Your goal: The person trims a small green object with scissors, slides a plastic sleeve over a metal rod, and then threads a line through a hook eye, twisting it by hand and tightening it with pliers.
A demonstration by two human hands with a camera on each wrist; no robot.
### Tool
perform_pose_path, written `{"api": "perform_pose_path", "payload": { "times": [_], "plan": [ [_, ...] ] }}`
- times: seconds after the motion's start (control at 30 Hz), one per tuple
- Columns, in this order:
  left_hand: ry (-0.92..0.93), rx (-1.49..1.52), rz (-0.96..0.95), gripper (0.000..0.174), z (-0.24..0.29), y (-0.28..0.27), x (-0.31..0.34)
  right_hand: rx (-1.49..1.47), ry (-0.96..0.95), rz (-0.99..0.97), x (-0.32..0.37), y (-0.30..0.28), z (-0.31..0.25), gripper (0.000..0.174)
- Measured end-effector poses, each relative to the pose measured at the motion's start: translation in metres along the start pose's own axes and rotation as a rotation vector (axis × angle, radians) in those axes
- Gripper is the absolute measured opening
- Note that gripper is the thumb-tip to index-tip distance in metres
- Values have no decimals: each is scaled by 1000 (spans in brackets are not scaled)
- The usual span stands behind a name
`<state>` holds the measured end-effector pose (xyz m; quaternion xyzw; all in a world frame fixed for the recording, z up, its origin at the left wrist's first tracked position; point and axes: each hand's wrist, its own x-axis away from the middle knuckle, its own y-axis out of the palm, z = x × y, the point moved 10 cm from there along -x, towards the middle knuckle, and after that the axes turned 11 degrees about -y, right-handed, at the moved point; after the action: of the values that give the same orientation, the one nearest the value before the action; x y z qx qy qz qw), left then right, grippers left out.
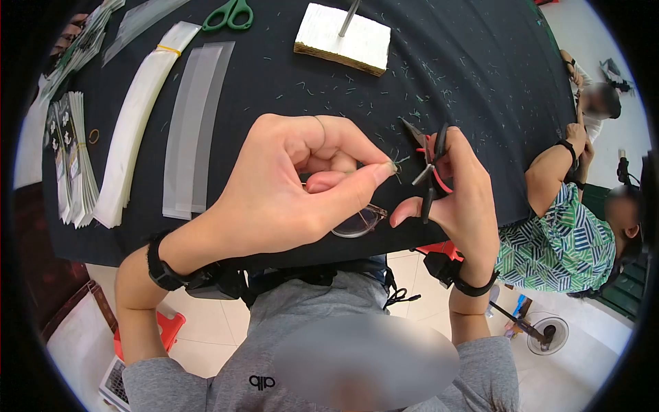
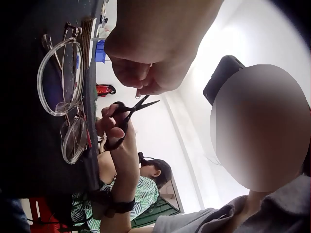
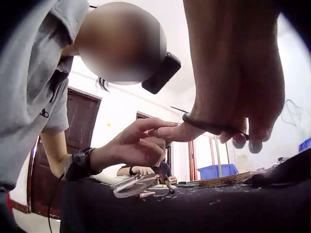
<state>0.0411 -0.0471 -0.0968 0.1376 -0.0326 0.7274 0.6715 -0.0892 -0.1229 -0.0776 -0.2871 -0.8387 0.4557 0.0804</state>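
Observation:
In the head view my left hand (image 1: 288,185) pinches a small thing with green thread ends (image 1: 399,162) sticking out between thumb and forefinger tips. Most of that small thing is hidden by the fingertips. A fine strand loops over the bent forefinger. My right hand (image 1: 470,196) holds small scissors (image 1: 427,165) with black and red handles, thumb and fingers at the loops. Their blades stand apart, just right of the thread ends. The left wrist view also shows the parted scissors (image 2: 130,110) below my left hand (image 2: 146,63).
Eyeglasses (image 1: 360,221) lie under my hands near the table edge. Green scissors (image 1: 228,15), a banded stack of white strips (image 1: 141,130), clear sleeves (image 1: 195,130) and printed cards (image 1: 72,161) lie leftward. A white block (image 1: 343,38) with a metal rod stands ahead; green snippets are scattered around. People sit right.

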Motion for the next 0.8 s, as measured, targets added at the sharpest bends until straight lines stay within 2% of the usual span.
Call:
{"api": "perform_pose_path", "payload": {
  "times": [0.23,0.5,0.8],
  "plan": [
    [20,-14,-10,8,2,1,1,54,-79,-31,-5,5,-8,66],
    [30,1,-21,10,3,1,1,88,-144,23,-6,2,-14,57],
    [16,34,-20,9,1,1,1,150,-134,90,-4,-5,-17,49]
  ]
}}
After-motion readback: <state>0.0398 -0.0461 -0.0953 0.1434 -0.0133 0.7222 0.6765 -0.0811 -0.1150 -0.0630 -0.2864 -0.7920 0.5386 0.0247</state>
